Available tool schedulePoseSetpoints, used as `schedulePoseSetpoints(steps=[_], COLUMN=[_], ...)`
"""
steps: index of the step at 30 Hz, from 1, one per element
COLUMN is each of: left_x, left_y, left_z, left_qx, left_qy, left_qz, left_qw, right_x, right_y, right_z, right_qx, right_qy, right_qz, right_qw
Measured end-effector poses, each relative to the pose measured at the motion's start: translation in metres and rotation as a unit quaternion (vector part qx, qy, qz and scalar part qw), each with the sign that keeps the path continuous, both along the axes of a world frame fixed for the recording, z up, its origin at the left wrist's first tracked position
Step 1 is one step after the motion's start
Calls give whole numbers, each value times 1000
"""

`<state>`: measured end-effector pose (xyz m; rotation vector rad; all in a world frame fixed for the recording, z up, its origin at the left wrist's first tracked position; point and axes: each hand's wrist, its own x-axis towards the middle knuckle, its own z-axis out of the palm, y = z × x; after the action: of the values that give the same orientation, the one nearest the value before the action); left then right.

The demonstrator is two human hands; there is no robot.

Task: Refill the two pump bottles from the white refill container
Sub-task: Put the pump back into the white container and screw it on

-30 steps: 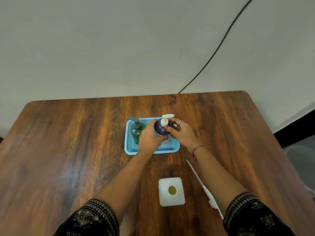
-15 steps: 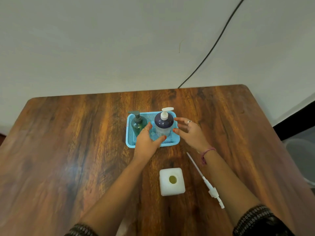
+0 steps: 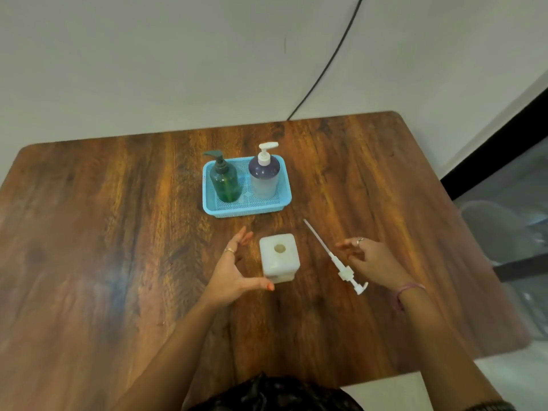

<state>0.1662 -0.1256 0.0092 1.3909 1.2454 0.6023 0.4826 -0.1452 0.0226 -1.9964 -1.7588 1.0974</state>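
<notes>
Both hands (image 3: pixel 234 272) (image 3: pixel 375 262) hover spread beside the white refill container (image 3: pixel 279 258).

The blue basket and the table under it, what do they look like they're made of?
The blue basket looks like moulded plastic, matte, with fine mesh perforations in floor and walls. The table looks like wood or a wood-grain laminate, semi-glossy: streaked grain and soft reflections; which one is unclear.

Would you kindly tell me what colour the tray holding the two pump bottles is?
Light blue, with a mesh pattern; the tray shows clearly in the head view.
</notes>
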Motion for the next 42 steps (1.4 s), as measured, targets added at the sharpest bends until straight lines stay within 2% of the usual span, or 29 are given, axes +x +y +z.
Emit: schedulePoseSetpoints(steps=[5, 11, 16, 19, 26, 30, 34, 38, 42], left_x=[12, 22, 26, 27, 25, 21, 13, 3, -7], left_y=[-1, -1, -3, -3, -1, -1, 1, 6, 11], left_z=[-3, -5, -9, -9, -8, 2, 26, 52, 75], left_qx=[7, 5, 9, 9, 7, 19, 43, 75, 102], left_qy=[37, 33, 32, 31, 31, 21, -2, -22, -39], left_qz=[3, -22, -16, -1, 27, 53, 77, 100, 114], left_qw=[999, 999, 999, 999, 999, 998, 996, 992, 987], right_x=[8, 8, 10, 6, 9, 9, -7, -28, -58], right_y=[-26, -37, -23, -14, -8, -4, 4, 17, 25], right_z=[-11, -24, -31, -36, -41, -36, 12, 76, 150], right_qx=[-1, -2, 13, 57, 110, 180, 266, 328, 340], right_qy=[-66, -136, -250, -275, -282, -215, -77, -10, 77], right_qz=[24, 94, 209, 299, 358, 297, 144, 47, -36], right_qw=[998, 986, 945, 912, 883, 913, 950, 944, 937])
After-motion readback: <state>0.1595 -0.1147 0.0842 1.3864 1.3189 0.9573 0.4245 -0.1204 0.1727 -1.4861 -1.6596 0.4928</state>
